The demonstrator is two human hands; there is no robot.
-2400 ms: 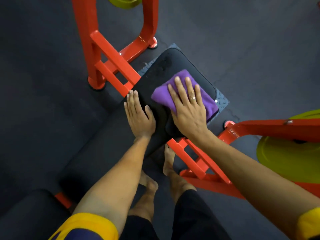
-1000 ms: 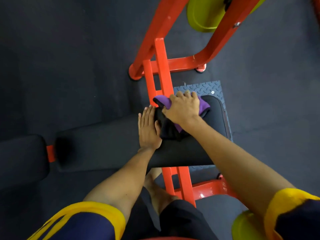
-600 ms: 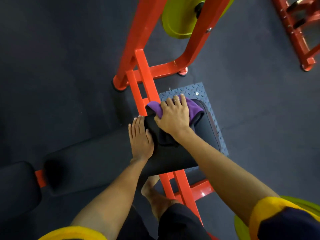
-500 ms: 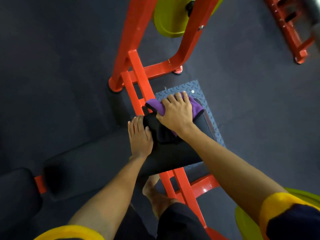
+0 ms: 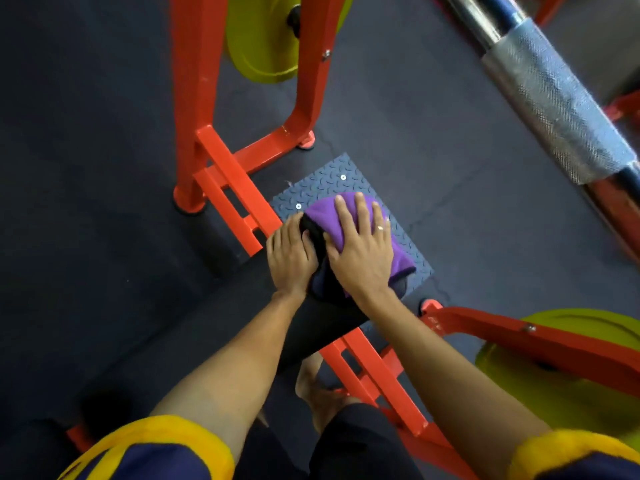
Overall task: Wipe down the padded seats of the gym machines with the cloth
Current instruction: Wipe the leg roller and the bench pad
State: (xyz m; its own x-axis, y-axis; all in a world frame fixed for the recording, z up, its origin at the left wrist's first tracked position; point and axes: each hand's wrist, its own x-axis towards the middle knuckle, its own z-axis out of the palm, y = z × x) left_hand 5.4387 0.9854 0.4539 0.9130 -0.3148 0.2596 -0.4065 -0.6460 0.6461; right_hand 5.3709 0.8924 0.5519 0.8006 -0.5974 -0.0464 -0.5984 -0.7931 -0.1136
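Sleeves [image 5: 149,455] of navy fabric with thick yellow cuffs sit nearest, and my bare forearms run forward from them. Between the forearms my bare foot [image 5: 317,393] stands on the floor beside a flat rail of the orange-painted steel frame [image 5: 194,98].

Further out lies the black padded seat [image 5: 325,322], a long, smooth, matte cushion with rounded edges. My left hand [image 5: 292,258] rests flat on its left side, fingers straight and close together, holding nothing. Just beside it, my right hand [image 5: 360,251] lies palm down with the fingers spread and straight, a thin ring on one of them. It presses the soft purple fleece cloth [image 5: 322,216] onto the far end of the seat rather than gripping it. The cloth is bunched and folded, and a dark fold of it shows between my two hands.

Beyond the seat a grey tread plate [image 5: 322,183] with a raised pattern and round bolt heads lies flat on the ground. The frame's square-section uprights rise past it, and a glossy yellow-green weight disc [image 5: 256,39] hangs between them. A second disc [image 5: 571,393] sits at the right. A chrome barbell [image 5: 550,95] with a rough knurled sleeve crosses the top right corner. Underneath everything is dark, dull rubber flooring [image 5: 433,133], faintly speckled, with a thin seam.
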